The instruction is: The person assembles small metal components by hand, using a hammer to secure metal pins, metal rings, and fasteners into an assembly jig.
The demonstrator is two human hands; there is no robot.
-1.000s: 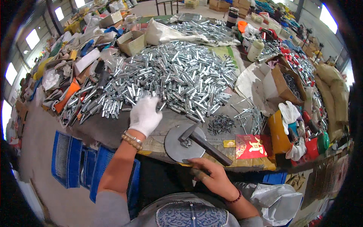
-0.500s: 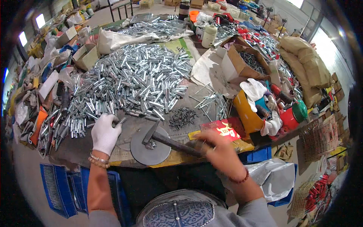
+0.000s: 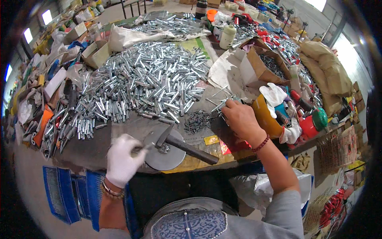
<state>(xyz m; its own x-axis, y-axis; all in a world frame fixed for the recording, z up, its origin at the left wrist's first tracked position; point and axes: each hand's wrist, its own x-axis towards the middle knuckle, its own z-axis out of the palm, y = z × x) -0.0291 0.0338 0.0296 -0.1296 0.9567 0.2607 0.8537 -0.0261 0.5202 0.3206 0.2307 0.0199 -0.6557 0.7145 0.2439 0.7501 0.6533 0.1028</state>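
Note:
My left hand (image 3: 125,159), in a white glove, is beside the round metal disc (image 3: 171,160), thumb and fingers closed on a small metal tube that is blurred by motion. A hammer (image 3: 191,150) lies with its head on that disc and its handle pointing right. My bare right hand (image 3: 243,121) reaches over the long thin metal pins (image 3: 218,104), its fingers bent and bunched down among them; its fingertips are hidden. Just left of it sits a heap of small dark screws (image 3: 197,122). Shiny metal tubes (image 3: 155,79) form a large pile beyond both hands.
A red packet (image 3: 234,146) lies partly under my right wrist. Right of that hand stand a yellow container (image 3: 264,115) with white gloves and an open cardboard box (image 3: 258,65) of dark parts. Blue crates (image 3: 59,195) stand below the table's left edge.
My right hand has moved from the hammer handle's end, up and right to the long pins. My left hand has come back from the tube pile toward the disc, bringing a tube.

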